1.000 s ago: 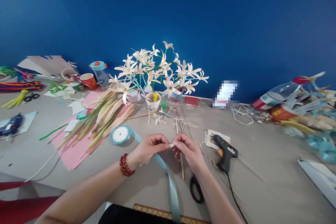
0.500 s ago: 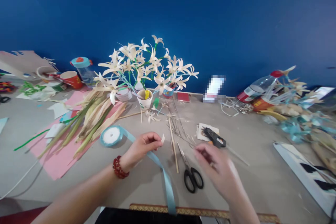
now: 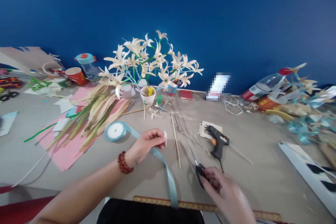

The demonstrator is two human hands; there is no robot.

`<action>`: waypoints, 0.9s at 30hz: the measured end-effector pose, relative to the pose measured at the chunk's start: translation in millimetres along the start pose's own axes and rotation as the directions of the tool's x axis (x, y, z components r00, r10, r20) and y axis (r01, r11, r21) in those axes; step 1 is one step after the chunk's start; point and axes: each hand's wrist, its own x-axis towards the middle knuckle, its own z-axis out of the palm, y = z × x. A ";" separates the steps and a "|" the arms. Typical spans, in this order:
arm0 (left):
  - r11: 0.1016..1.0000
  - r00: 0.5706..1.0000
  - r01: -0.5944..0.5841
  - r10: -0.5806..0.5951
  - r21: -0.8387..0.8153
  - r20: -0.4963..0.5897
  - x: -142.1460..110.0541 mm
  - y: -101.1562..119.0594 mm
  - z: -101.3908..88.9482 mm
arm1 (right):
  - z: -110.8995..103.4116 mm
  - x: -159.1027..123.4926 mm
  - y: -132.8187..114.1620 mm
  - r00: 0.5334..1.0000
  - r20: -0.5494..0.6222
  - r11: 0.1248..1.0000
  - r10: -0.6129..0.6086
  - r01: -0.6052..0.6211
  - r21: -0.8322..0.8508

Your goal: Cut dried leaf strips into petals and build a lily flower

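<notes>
My left hand (image 3: pixel 150 144) pinches a small cream piece, like a strip of dried husk (image 3: pixel 165 138), between thumb and fingers. Beneath that hand a light blue ribbon (image 3: pixel 168 175) runs from its roll (image 3: pixel 115 131) to the table's front edge. My right hand (image 3: pixel 220 185) is closed on the black handles of a pair of scissors (image 3: pixel 201 174). The blades point away from me and are tilted up off the table, a little blurred. A thin wooden stick (image 3: pixel 175 140) and several thin wires (image 3: pixel 181 126) lie between and beyond my hands.
A black glue gun (image 3: pixel 219 140) lies beyond my right hand. Husk flowers (image 3: pixel 147 59) stand in a paper cup (image 3: pixel 148 97) at the back. Corn husks (image 3: pixel 97 119) cover pink paper (image 3: pixel 64 157) on the left. A plastic bottle (image 3: pixel 265 85) is at right.
My right hand has come down toward the front edge and taken hold of the scissors, which lay on the table. My left hand still holds the cream piece. The view has shifted slightly.
</notes>
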 end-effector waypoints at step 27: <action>0.940 0.932 -0.338 0.340 0.040 -0.127 -2.9 7.7 -0.3 | 63.9 67.5 -75.1 0.828 0.472 0.765 -0.302 -0.084 0.638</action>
